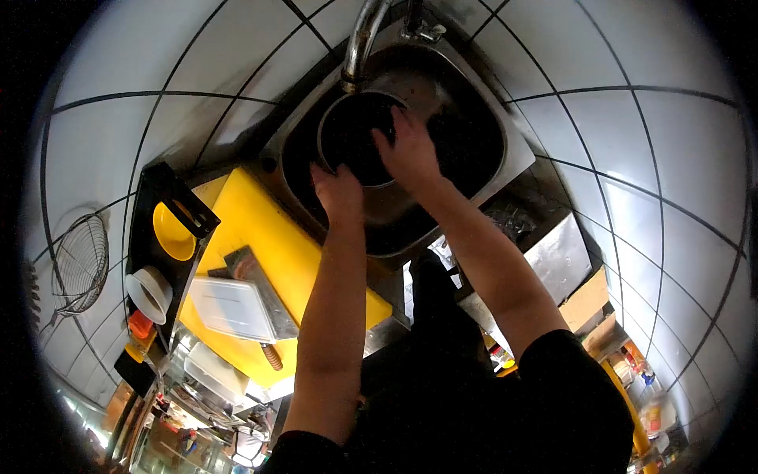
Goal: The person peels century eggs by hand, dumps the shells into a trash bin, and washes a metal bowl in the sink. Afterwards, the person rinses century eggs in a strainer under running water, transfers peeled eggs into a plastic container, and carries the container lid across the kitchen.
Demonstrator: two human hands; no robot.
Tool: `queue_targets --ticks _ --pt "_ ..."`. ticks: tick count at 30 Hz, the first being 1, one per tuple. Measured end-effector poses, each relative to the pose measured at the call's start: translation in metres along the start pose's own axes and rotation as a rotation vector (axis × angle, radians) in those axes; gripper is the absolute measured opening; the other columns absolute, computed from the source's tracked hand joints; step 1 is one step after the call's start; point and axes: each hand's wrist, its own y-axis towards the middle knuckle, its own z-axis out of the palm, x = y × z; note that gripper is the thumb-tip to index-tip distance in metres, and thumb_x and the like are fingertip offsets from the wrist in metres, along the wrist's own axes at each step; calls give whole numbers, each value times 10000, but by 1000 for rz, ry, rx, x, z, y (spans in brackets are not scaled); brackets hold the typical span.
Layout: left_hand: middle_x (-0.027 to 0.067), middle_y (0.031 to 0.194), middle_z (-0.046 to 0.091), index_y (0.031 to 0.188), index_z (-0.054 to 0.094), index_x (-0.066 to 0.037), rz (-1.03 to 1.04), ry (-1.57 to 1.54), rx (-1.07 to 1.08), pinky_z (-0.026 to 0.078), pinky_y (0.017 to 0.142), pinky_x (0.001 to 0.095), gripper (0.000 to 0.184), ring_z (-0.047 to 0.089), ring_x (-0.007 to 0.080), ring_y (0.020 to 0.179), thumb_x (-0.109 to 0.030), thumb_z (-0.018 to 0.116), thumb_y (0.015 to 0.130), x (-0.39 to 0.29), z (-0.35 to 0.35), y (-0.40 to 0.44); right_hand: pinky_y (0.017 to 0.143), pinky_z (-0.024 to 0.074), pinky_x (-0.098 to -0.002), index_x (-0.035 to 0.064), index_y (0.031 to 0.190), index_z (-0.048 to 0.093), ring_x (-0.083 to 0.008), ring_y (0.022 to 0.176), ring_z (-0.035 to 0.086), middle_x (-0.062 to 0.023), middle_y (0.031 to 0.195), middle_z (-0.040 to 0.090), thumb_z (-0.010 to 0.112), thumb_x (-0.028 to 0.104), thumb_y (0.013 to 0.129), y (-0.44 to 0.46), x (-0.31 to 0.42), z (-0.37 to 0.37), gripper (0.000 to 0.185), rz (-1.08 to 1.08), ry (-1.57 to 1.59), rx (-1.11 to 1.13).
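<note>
A round, dark-looking pot or bowl with a thin pale rim sits in the steel sink, beneath the faucet. Its inside is too dark to make out. My left hand is at the rim's near left side, thumb and fingers apart. Over the right side of the vessel, my right hand has its fingers spread and its thumb pointing inward. Neither hand shows a clear grip on the rim.
Left of the sink lies a yellow cutting board bearing a cleaver and a translucent plastic lid or box. A yellow bowl and a white bowl stand farther left. A wire strainer hangs on the tiled wall.
</note>
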Motion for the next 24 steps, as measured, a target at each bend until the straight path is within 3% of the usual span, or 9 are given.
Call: queue_targets --ticks 3,5,8,10,14,20,24 --pt "238 1378 541 1459 468 -33 -89 -51 297 489 969 470 545 569 409 1182 -37 503 916 69 15 44 1078 437 -497 9 1515 347 -475 1303 465 -274 1465 445 618 385 976 -5 6 21 711 42 -45 80" --pt "208 1357 561 1461 469 -48 -151 -197 327 506 926 443 550 606 375 1108 -34 490 912 83 21 50 1084 432 -506 48 1560 279 -493 1324 437 -272 1504 404 604 413 980 3 7 25 758 41 -43 140" --pt "169 1316 579 1444 478 -59 -325 -530 309 522 866 415 526 618 331 1045 -49 493 919 9 -2 20 1088 430 -502 119 1572 282 -494 1319 444 -271 1498 411 593 472 973 10 7 25 762 26 -100 171" --pt "163 1273 583 1399 494 -53 -429 -517 323 528 858 421 493 610 319 1043 -52 511 907 -18 -13 11 1092 426 -499 168 1579 273 -492 1322 442 -269 1503 407 581 514 966 13 8 20 768 13 -99 200" --pt "148 1203 578 1309 513 -51 -664 -583 429 549 832 448 428 609 320 1037 -65 551 883 3 -1 31 1097 420 -502 210 1586 263 -491 1329 437 -270 1499 408 572 565 955 16 0 15 787 -5 -86 213" --pt "195 1182 564 1230 502 61 -761 -627 585 629 734 398 395 639 320 968 -10 542 843 -20 -3 19 1116 398 -503 182 1588 255 -485 1343 423 -295 1499 380 574 577 949 27 -7 4 816 -10 -101 294" --pt "212 1196 561 1213 498 96 -682 -630 690 647 764 383 367 640 324 1008 19 518 854 -13 1 24 1117 396 -507 172 1589 251 -479 1367 394 -300 1505 359 579 589 942 30 -9 0 837 15 -83 297"
